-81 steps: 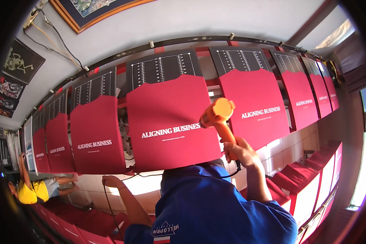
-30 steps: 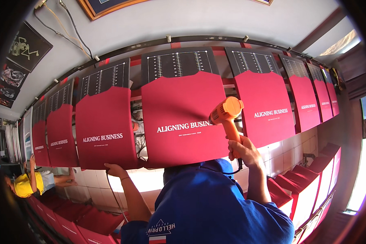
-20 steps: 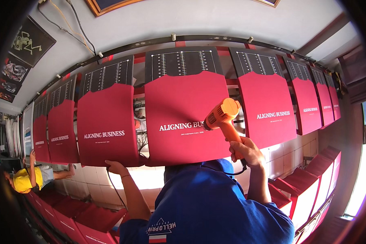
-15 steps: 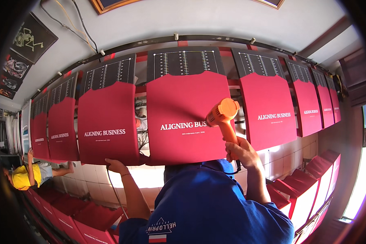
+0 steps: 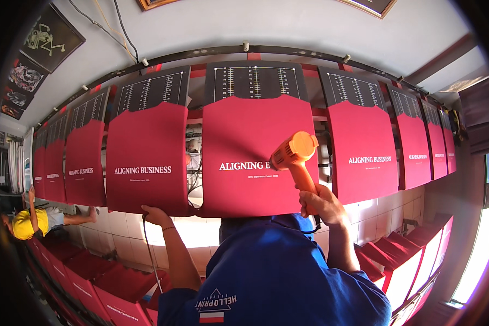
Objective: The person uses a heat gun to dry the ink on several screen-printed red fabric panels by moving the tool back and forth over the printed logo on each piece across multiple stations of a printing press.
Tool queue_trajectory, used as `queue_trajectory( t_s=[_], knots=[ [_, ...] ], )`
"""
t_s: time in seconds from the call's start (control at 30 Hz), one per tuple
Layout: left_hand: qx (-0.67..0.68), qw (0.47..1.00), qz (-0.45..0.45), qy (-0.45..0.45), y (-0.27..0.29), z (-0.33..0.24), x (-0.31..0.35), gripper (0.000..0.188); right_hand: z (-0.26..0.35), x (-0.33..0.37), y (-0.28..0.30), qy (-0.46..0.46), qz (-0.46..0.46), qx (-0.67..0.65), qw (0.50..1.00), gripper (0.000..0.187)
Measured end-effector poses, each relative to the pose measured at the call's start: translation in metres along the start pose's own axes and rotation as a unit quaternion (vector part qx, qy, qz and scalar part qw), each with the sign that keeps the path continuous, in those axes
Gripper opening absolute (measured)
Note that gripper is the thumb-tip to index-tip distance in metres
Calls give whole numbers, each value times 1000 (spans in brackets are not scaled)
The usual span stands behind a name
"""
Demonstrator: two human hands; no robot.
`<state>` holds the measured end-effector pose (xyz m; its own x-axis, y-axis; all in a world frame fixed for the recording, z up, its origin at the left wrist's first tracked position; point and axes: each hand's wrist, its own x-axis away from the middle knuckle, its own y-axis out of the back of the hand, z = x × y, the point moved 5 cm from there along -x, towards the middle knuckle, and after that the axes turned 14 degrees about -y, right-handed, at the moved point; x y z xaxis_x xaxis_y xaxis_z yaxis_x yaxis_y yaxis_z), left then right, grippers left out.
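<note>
An orange heat gun (image 5: 299,157) is in my right hand (image 5: 323,205), whose fingers wrap round its handle. Its dark nozzle end points left, over the white print on a red T-shirt (image 5: 244,125) stretched on a black board in the middle. The gun covers part of that print. My left hand (image 5: 156,215) is at the near edge of another red T-shirt (image 5: 145,130), on the board to the left. A thin dark cord (image 5: 149,244) runs down from its closed fingers; whether they also press on the shirt is hard to tell.
Several more red shirts on black boards (image 5: 359,92) line the long rack to both sides. Behind me stands another row of red shirts (image 5: 111,293). A person in a yellow top (image 5: 23,224) is at the far left. A dark rail (image 5: 282,49) runs along the back.
The boards sit slightly further right in view. The heat gun has shifted slightly left relative to the middle shirt, covering more of its print. Both hands keep their holds.
</note>
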<state>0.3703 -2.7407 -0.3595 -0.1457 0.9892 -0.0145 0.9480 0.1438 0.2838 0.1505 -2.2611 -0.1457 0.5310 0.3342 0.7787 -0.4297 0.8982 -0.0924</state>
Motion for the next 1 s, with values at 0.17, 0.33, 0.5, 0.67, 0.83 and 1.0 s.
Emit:
queue_trajectory(
  t_s=[0.17,0.33,0.5,0.67,0.83,1.0],
  knots=[
    [-11,1000,6,9,5,9,-7,66,-2,-5,-6,15,1,20,1000,29],
    [1,1000,26,11,1,6,-5,66,-3,-9,-9,2,31,4,1000,28],
    [17,999,35,25,2,7,-4,67,-1,-11,-23,-14,26,26,999,31],
    [-37,999,32,-15,7,9,-17,64,2,-13,-42,-2,1,47,999,30],
    [-13,999,41,-15,18,23,-58,60,6,-12,-56,4,1,6,1000,27],
    [-60,998,13,-26,28,28,-107,58,9,-11,-68,-8,7,-18,1000,28]
  ],
)
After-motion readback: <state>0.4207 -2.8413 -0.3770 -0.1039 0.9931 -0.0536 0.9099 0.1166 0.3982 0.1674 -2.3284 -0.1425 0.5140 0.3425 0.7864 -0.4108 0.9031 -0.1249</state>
